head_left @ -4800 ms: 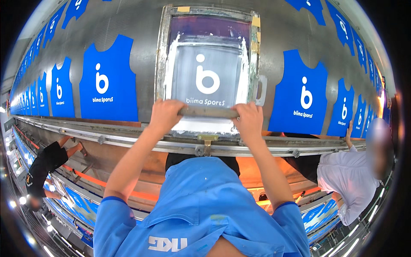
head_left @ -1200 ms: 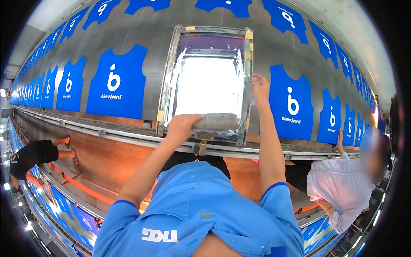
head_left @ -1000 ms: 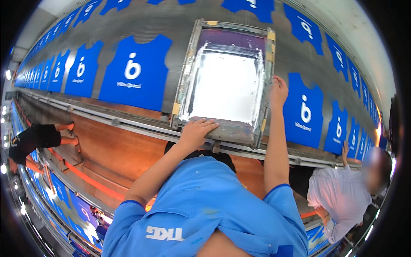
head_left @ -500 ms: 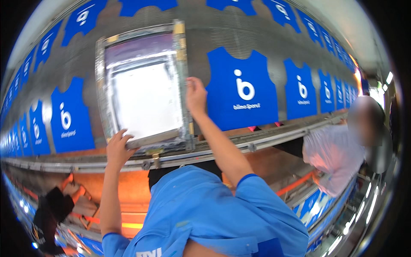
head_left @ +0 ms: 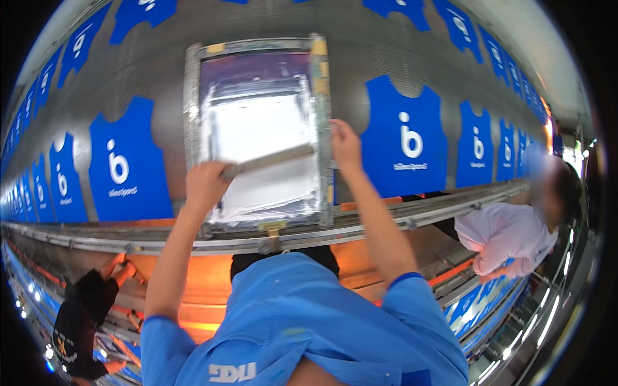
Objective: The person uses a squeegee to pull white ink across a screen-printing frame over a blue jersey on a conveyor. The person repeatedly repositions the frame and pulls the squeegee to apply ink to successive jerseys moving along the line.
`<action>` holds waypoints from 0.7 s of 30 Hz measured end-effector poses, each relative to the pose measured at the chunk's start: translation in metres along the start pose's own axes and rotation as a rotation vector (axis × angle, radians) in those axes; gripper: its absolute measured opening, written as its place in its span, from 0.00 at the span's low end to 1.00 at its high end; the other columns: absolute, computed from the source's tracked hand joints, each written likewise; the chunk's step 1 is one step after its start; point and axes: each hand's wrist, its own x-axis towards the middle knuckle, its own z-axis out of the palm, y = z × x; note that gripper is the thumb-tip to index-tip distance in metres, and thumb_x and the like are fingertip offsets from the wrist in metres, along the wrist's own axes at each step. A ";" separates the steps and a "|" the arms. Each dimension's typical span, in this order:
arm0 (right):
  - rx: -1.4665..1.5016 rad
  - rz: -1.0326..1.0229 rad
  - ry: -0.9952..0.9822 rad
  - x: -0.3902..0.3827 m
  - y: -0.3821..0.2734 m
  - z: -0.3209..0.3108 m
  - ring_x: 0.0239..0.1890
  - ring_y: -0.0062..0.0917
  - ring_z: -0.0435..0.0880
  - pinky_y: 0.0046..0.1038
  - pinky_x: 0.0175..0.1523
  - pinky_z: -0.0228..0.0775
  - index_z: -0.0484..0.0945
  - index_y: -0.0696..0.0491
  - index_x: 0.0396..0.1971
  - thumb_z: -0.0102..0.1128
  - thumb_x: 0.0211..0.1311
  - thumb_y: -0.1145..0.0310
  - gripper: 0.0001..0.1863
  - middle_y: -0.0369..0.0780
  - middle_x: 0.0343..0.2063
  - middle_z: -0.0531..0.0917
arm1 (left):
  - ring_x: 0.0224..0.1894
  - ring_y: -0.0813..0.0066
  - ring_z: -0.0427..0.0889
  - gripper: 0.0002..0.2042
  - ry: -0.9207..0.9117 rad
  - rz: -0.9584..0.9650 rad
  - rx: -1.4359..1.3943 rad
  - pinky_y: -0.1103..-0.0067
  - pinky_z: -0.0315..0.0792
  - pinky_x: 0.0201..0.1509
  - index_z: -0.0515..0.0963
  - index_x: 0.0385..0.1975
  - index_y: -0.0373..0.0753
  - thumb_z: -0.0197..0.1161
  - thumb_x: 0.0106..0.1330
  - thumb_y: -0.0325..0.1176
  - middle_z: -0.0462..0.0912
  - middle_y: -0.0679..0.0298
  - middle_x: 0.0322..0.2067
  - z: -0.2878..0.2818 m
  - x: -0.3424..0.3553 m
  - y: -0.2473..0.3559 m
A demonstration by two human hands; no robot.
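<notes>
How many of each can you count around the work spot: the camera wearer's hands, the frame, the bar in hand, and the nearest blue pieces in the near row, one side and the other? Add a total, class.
Hands: 2 (left hand, right hand)
Frame: 1
Bar: 1
Blue pieces: 2 (left piece, right piece)
Total: 6

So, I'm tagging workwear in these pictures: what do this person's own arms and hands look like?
The left hand and right hand are bare, with no gloves. Short light-blue sleeves, edged in darker blue, end near the elbows, leaving the forearms uncovered. No watch or bracelet shows; the hands are too blurred to rule out rings.
</notes>
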 end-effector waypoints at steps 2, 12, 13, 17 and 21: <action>-0.543 -0.336 0.027 0.015 -0.005 -0.021 0.47 0.39 0.76 0.39 0.51 0.73 0.87 0.44 0.47 0.63 0.67 0.55 0.14 0.41 0.43 0.80 | 0.38 0.57 0.85 0.12 -0.092 -0.017 0.045 0.63 0.78 0.44 0.88 0.40 0.50 0.72 0.56 0.39 0.87 0.61 0.32 -0.015 0.058 -0.016; -0.787 -0.493 -0.330 0.133 -0.161 0.009 0.45 0.35 0.84 0.38 0.51 0.66 0.88 0.48 0.39 0.79 0.46 0.52 0.22 0.39 0.35 0.88 | 0.44 0.53 0.86 0.25 -0.243 0.041 0.141 0.64 0.79 0.50 0.87 0.47 0.45 0.78 0.46 0.44 0.89 0.55 0.37 -0.045 0.228 -0.045; -0.771 -0.474 -0.304 0.135 -0.158 0.013 0.44 0.36 0.85 0.38 0.50 0.66 0.88 0.48 0.39 0.79 0.45 0.52 0.22 0.40 0.35 0.88 | 0.44 0.53 0.86 0.25 -0.234 0.032 0.137 0.64 0.79 0.50 0.87 0.47 0.45 0.77 0.46 0.44 0.89 0.55 0.37 -0.043 0.230 -0.044; -0.683 -0.443 -0.235 0.115 -0.132 0.025 0.41 0.39 0.85 0.39 0.50 0.69 0.87 0.50 0.36 0.79 0.45 0.53 0.21 0.42 0.33 0.88 | 0.43 0.54 0.86 0.23 -0.204 0.025 0.180 0.64 0.79 0.49 0.87 0.46 0.46 0.76 0.48 0.44 0.89 0.56 0.36 -0.028 0.210 -0.042; -0.675 -0.455 -0.188 0.050 -0.099 0.024 0.40 0.41 0.84 0.40 0.50 0.72 0.87 0.52 0.34 0.79 0.46 0.54 0.20 0.42 0.31 0.87 | 0.42 0.55 0.86 0.18 -0.226 -0.042 0.224 0.63 0.79 0.48 0.88 0.43 0.51 0.75 0.51 0.45 0.88 0.58 0.35 -0.012 0.143 -0.028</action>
